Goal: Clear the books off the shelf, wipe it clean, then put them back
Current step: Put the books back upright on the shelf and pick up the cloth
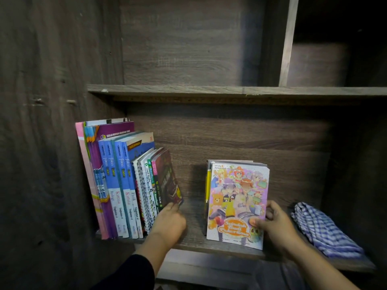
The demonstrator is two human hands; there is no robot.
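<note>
View from the head camera into a dark wood-grain bookcase. The lower shelf (194,208) carries two groups of books, well apart, with bare board between them.

Left group: a row of upright books (117,185) stands against the left wall of the compartment, leaning slightly to the left. It includes tall pink and purple volumes at the far left, several blue-spined workbooks, two spiral-bound notebooks and, at its right end, a dark-covered book (167,178). The left hand (169,220) rests against the lower corner of this dark-covered book, fingers bent toward the cover; whether they grip it or merely press on it cannot be told. A black sleeve (134,273) covers the forearm.

Right group: a small stack of books stands upright, fronted by a comic book (236,201) with a bright cartoon cover (the cover faces the viewer). The right hand (274,222) holds this stack at its lower right edge, thumb across the front cover and fingers curled behind.

At the far right of the same shelf, apart from the books, lies a crumpled blue-and-white checked cloth (322,229), just beside the right hand.

The upper shelf (188,90) shows a vertical divider (288,40) at right.
</note>
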